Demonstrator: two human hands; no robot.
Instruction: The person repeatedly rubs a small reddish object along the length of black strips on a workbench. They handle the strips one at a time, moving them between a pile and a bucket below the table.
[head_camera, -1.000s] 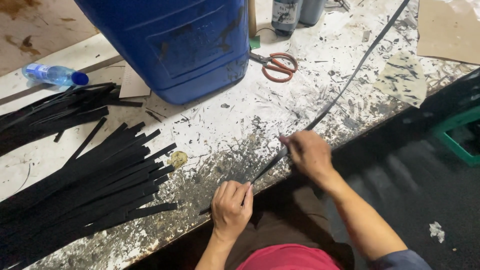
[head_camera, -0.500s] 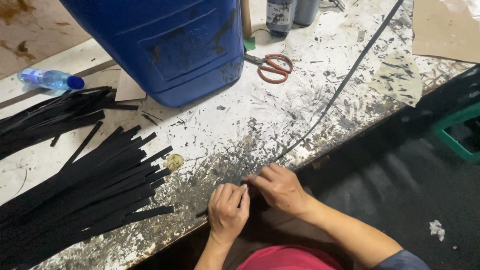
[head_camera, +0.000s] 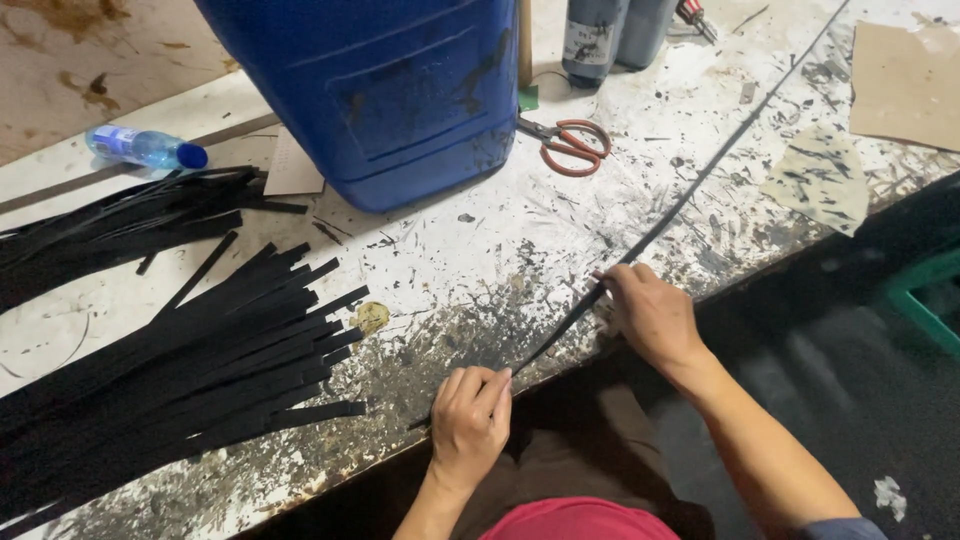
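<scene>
Paint-spattered, the bench (head_camera: 480, 250) carries a long black strip (head_camera: 690, 200) running to its near edge, where the left hand (head_camera: 470, 420) pinches its end and the right hand (head_camera: 650, 315) grips it farther along; keeping it taut and flat seems best.

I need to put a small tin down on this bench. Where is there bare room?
Bare tabletop lies between the blue drum, the black strip pile and the long strip both hands hold. A smaller patch sits right of the scissors. The left side is crowded with strips.
</scene>
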